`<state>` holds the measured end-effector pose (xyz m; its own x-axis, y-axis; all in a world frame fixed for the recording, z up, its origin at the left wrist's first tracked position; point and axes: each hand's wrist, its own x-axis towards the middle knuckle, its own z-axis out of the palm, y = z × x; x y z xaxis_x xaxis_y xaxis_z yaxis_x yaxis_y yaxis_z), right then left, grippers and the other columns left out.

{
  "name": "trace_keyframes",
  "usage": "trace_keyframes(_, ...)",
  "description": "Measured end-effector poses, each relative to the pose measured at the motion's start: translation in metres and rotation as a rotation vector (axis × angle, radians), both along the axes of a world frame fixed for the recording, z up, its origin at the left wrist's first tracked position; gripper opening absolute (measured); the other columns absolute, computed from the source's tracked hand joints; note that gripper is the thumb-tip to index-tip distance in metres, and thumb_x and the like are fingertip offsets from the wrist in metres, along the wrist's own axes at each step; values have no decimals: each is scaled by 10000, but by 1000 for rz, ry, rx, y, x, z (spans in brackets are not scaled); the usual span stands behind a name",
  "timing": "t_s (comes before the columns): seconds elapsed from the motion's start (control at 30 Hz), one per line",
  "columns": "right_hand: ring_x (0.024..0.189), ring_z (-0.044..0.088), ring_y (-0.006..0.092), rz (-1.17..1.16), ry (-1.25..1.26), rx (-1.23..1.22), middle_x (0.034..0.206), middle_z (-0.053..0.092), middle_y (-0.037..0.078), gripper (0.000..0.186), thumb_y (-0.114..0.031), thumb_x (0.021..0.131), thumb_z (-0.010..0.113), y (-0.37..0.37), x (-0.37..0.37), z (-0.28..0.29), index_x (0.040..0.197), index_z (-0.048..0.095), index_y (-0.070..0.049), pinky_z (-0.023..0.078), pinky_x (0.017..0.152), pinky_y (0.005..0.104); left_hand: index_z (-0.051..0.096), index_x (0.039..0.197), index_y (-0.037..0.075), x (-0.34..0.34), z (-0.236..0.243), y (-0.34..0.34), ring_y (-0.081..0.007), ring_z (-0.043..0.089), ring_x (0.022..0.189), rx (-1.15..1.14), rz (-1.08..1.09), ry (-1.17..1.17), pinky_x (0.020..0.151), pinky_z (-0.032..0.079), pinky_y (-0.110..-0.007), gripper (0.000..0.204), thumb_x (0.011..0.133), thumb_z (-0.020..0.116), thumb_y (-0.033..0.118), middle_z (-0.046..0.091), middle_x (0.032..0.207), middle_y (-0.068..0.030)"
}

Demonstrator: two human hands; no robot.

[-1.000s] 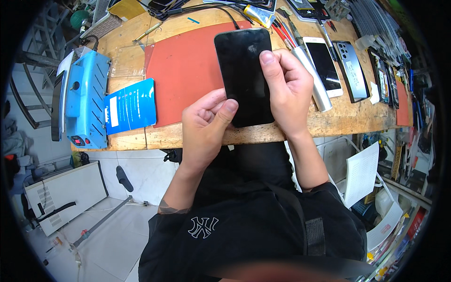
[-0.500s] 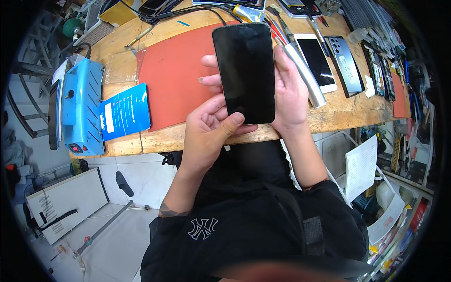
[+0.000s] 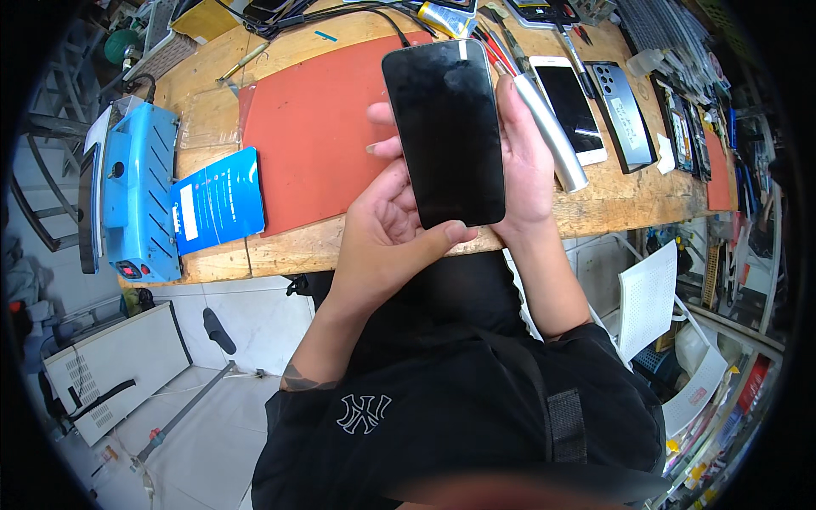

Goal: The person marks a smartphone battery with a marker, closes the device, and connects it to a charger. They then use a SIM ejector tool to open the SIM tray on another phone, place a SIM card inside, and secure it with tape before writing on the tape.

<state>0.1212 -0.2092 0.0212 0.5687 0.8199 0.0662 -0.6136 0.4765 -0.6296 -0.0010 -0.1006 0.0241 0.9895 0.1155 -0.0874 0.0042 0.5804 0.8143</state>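
A black smartphone (image 3: 446, 136) is held upright over the bench's front edge, its dark screen toward me. My right hand (image 3: 529, 170) grips it from behind, with the thumb along the right side and fingertips showing past the left side. My left hand (image 3: 378, 225) is at the lower left corner. Its thumb lies across the bottom edge, and its other fingers are partly hidden behind the phone. A light reflection shows near the top of the screen.
An orange-red mat (image 3: 314, 136) covers part of the wooden bench (image 3: 629, 204). To the left are a blue machine (image 3: 140, 195) and a blue card (image 3: 219, 202). On the right lie a silver tube (image 3: 552, 136), a white phone (image 3: 571, 110) and a grey phone back (image 3: 625, 119).
My left thumb has slid right, off the screen's lower left corner and onto the bottom edge. The phone has tilted slightly, and a reflection now shows near its top.
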Motion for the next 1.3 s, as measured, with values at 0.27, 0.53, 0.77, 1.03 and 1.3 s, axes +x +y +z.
trace_keyframes(0.27,1154,690,391,36,32,39,1369,609,310,803,-581,1094,129,-1,-1,-1,1498,455,33,599,953,464,434,1441,-72,-1,-5,-1,-199,662,1176,50,-16,-57,1003,570,-328,660,866,757,-106,639,1287,-155)
trace_keyframes(0.53,1113,696,383,62,107,85,1365,612,311,737,-503,1085,171,-3,-1,-1,1478,470,44,602,943,465,453,1434,-67,0,-5,-1,-188,659,1177,39,-22,-50,1014,556,-328,641,872,759,-95,641,1292,-141)
trace_keyframes(0.77,1121,696,369,96,159,128,1373,616,287,731,-494,1090,173,-6,3,-5,1478,473,48,598,955,470,463,1438,-69,1,-4,3,-173,636,1203,23,-73,0,1041,530,-322,637,877,765,-84,635,1306,-124)
trace_keyframes(1.03,1115,703,358,-20,50,118,1344,632,297,690,-466,1118,231,-9,32,26,1472,477,72,569,1014,470,588,1354,-65,23,17,41,-145,675,1140,263,-96,-12,966,561,-301,444,942,737,4,689,1241,-105)
trace_keyframes(1.3,998,731,311,57,-120,-94,1215,698,209,593,-415,1126,284,15,83,56,1355,559,58,607,918,443,598,1297,17,109,38,99,-189,707,951,314,122,-76,821,585,-322,415,1104,526,377,698,1022,-85)
